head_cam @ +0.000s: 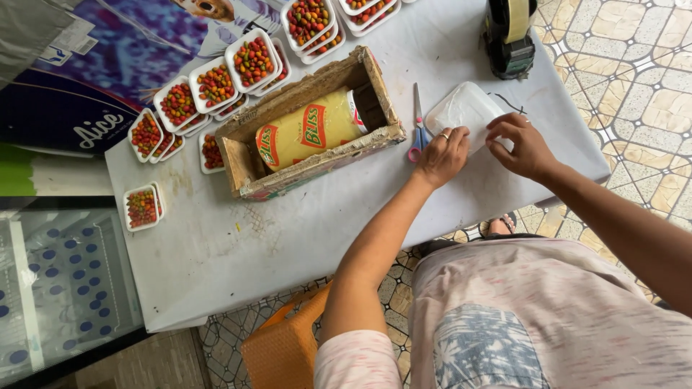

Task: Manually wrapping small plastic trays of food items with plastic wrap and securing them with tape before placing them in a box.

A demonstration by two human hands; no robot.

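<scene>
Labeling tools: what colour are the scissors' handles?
Pink and blue, on the scissors beside the left hand; head view shows it.

We've got the table (238, 245) running across the view. Our left hand (441, 155) & right hand (522, 146) rest on a flat tray (461, 108) near the table's right end, left hand on its near-left edge, right hand on its near-right corner. Scissors (418, 126) lie just left of the tray, btwn it & the box (249, 169). The box sits mid-table w/ a roll (306, 133) lying inside. Filled trays (216, 85) are stacked in overlapping rows behind & left of the box; one tray (142, 207) sits apart, nearer the left edge. Tape dispenser (510, 36) stands at the far right corner, behind the flat tray. A basket (285, 346) sits on the floor (634, 65) below the table's near edge.
</scene>
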